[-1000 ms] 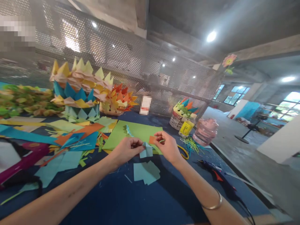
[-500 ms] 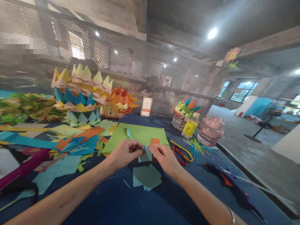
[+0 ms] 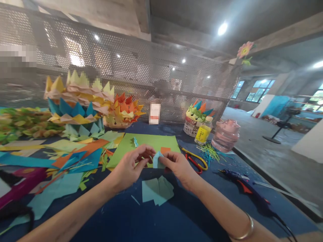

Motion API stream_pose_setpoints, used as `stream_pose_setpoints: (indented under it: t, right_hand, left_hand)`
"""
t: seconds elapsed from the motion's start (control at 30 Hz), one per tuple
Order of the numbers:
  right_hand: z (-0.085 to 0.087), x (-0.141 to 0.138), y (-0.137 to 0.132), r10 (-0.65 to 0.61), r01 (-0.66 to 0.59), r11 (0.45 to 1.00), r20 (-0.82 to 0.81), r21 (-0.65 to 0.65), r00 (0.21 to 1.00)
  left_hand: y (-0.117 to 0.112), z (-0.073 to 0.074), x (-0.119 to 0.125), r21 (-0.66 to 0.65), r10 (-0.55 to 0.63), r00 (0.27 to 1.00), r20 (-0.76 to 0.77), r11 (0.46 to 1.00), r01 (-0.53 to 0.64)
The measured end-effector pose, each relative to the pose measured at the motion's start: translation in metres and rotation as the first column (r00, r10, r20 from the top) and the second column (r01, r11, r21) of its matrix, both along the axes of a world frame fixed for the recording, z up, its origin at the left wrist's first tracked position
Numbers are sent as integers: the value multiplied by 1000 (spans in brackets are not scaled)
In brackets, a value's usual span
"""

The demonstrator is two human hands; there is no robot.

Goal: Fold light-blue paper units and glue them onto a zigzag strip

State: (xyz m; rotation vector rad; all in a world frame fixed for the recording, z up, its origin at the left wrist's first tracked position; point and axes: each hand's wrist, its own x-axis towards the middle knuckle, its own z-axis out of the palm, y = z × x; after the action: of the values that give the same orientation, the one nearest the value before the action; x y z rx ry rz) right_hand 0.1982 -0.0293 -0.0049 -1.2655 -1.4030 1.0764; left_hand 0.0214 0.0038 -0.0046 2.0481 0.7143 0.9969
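A small folded light-blue paper piece (image 3: 157,159) is held up between both hands over the dark blue table (image 3: 141,218). My left hand (image 3: 130,166) curls its fingers toward the piece's left side, thumb and forefinger bent. My right hand (image 3: 176,164) pinches the piece's right edge. Just below the hands lies a little stack of light-blue paper squares (image 3: 156,191). Behind them a green paper sheet (image 3: 145,143) lies flat with a small orange square (image 3: 165,150) on it.
Tall folded-paper constructions (image 3: 78,104) stand at the back left, with loose paper scraps (image 3: 75,158) in front. Red and yellow scissors (image 3: 195,160), a yellow-labelled bottle (image 3: 202,132), a pink jar (image 3: 225,135) and a dark glue gun (image 3: 242,186) lie to the right. A perforated metal screen (image 3: 151,77) backs the table.
The hands came closer together and nearer to me with the blue piece; my right hand no longer holds the orange square, which lies on the green sheet.
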Motion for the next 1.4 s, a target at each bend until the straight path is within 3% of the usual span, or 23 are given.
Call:
stream_pose_setpoints:
  t: [0.27, 0.53, 0.73, 0.9, 1.4]
  right_hand:
    - [3, -2, -3, 32, -32, 999, -51, 0, 998]
    - [0, -3, -2, 37, -36, 999, -19, 30, 999]
    - [-1, -4, -3, 40, -40, 997, -12, 62, 999]
    - [0, -7, -5, 48, -48, 997, -12, 61, 999]
    - [-1, -10, -6, 34, -33, 998, -10, 50, 999]
  left_hand:
    - [0, 0, 1, 91, -10, 996, -85, 996, 18]
    - [5, 1, 1, -86, -29, 1000, -9, 996, 28]
    - [3, 0, 3, -282, -60, 997, 53, 957, 72]
    - [0, -2, 5, -302, 24, 994, 106, 953, 9]
    - [-1, -7, 10, -348, 71, 985, 155, 937, -12]
